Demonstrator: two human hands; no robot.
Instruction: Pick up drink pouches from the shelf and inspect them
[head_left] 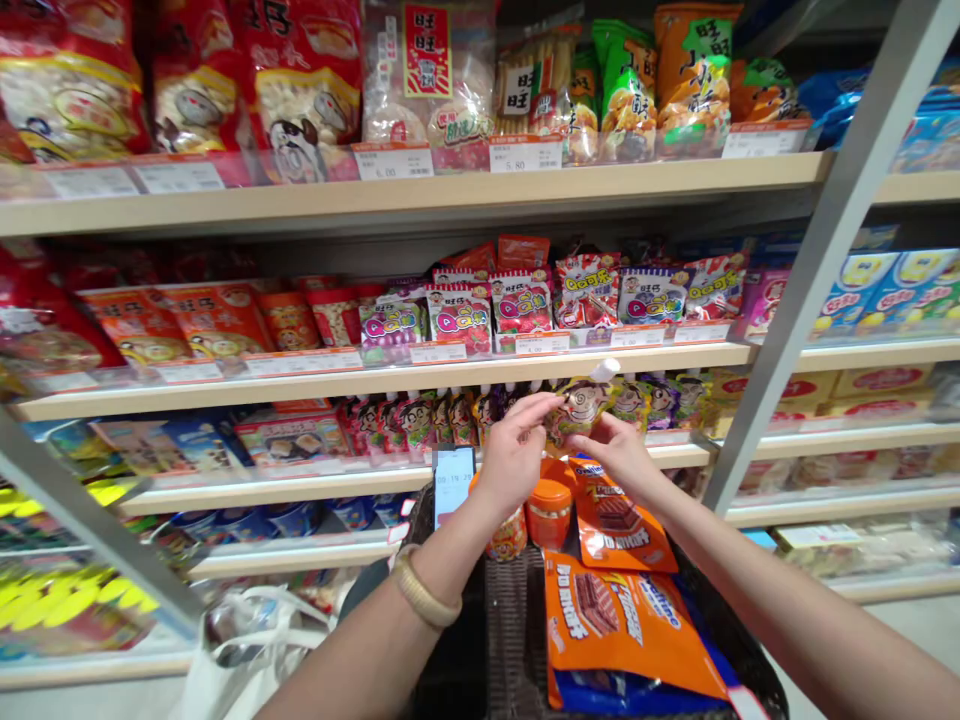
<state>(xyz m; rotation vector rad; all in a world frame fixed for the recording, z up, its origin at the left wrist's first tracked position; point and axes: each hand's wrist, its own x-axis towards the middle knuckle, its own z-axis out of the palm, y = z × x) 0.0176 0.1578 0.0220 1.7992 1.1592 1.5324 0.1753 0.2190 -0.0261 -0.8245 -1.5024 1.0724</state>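
Both my hands hold one small snack pouch (583, 405) with a cartoon face and a white cap, raised in front of the third shelf. My left hand (516, 452) pinches its left edge with closed fingers. My right hand (619, 450) grips its lower right side. A beige bracelet (421, 590) sits on my left wrist. Below my hands is a dark woven basket (510, 620) carrying orange wafer bags (619, 620), jars with orange lids (549, 510) and a phone (453, 482) with a lit screen.
Wooden shelves (420, 195) packed with snack bags and price tags fill the view. A row of similar pouches (420, 418) hangs behind my hands. Grey metal uprights (821, 250) slant at right and lower left. A white plastic bag (240, 640) hangs at lower left.
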